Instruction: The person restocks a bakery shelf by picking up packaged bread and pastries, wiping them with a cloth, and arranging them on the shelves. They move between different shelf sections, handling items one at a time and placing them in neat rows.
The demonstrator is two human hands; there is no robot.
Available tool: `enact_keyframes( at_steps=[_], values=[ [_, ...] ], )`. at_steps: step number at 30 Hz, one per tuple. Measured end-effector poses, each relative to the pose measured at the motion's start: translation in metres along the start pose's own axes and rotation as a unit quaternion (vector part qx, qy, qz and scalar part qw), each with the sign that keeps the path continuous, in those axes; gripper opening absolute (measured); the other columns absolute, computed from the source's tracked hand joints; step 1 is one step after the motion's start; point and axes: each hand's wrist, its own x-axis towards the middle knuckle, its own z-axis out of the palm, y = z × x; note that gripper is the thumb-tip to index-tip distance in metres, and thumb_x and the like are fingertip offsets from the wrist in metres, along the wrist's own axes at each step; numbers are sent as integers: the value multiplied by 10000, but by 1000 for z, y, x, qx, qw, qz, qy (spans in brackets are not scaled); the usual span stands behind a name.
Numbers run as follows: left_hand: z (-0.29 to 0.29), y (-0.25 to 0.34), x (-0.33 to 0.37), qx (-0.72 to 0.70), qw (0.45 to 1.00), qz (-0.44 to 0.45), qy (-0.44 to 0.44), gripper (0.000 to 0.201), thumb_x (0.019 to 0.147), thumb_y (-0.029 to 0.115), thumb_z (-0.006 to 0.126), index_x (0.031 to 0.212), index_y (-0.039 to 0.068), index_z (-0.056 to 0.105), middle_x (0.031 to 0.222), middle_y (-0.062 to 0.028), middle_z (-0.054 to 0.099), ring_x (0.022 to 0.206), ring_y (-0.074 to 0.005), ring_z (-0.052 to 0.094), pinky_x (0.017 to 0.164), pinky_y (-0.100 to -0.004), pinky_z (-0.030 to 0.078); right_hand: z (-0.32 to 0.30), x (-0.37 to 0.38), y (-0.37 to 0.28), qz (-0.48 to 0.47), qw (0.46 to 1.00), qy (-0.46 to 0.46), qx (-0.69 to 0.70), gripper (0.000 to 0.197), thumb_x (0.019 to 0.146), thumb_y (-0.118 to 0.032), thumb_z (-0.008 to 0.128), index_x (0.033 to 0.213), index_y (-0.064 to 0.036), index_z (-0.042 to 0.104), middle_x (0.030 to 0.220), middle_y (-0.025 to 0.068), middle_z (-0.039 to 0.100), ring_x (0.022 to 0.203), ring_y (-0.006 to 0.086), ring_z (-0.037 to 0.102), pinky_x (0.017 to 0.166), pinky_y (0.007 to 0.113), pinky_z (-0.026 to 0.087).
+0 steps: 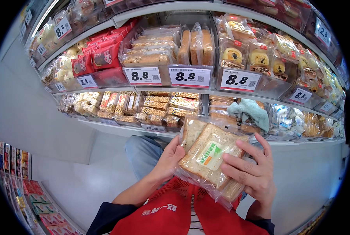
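Observation:
Between my two hands, in front of my red vest (143, 219), is a small stack of sliced bread packs (190, 162) in clear plastic. The top pack is tilted and has a white and green label. Another bread pack (192, 131) shows behind it at the upper left. My left hand (170, 159) grips the stack's left edge, thumb along the side. On the right, my right hand (255, 168) clasps the packs, its fingers bent over the front wrapping. The undersides of the packs are hidden.
A shelf ahead carries wrapped bread loaves (151, 49), red packets (106, 56) and round pastries (257, 56) behind price tags. Below, a pale green cloth (253, 111) lies over packs beside wrapped grain bars (155, 107). Another snack rack (41, 203) stands at lower left.

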Motion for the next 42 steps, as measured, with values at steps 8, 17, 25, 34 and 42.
enact_keyframes(
  at_steps=[8, 17, 25, 34, 42],
  values=[
    [-15, 23, 4, 36, 984, -167, -53, 965, 737, 545, 782, 1407, -10, 366, 1300, -74, 553, 1181, -140, 552, 976, -297, 471, -9, 0, 1, -36, 999, -30, -15, 296, 777, -178, 629, 1039, -275, 730, 1115, -57, 642, 1078, 182, 577, 1022, 460, 408],
    [-18, 9, 9, -7, 982, -171, -79, 814, 742, 141, 831, 1405, 1, 380, 1296, -88, 562, 1174, -154, 555, 1010, -314, 452, -5, 20, -10, -69, 989, -113, -59, 334, 764, -185, 649, 1093, -209, 703, 1216, -28, 642, 1186, 226, 560, 1038, 488, 403],
    [-37, 4, 7, -130, 978, -162, 21, 754, 767, 88, 794, 1394, -17, 389, 1291, -127, 570, 1139, -195, 597, 981, -333, 490, -50, 17, -4, -30, 981, -186, -43, 423, 765, -93, 660, 1187, -110, 645, 1133, 37, 670, 1091, 260, 616, 988, 413, 436],
    [-14, 9, 0, 16, 990, -34, 139, 688, 792, 113, 789, 1350, -14, 406, 1213, -105, 584, 1092, -164, 586, 943, -321, 478, 23, 24, -5, 331, 733, 81, 588, 520, 855, -76, 707, 1294, 35, 451, 1193, 116, 589, 1065, 131, 568, 912, 272, 460],
    [-9, 15, -16, 29, 988, 31, 146, 709, 808, 78, 742, 1398, 6, 355, 1254, -81, 544, 1142, -145, 539, 980, -315, 441, 92, 16, -8, 370, 652, 103, 654, 571, 911, -95, 647, 1387, 40, 363, 1264, 105, 541, 1154, 166, 520, 997, 305, 416]
  ],
)
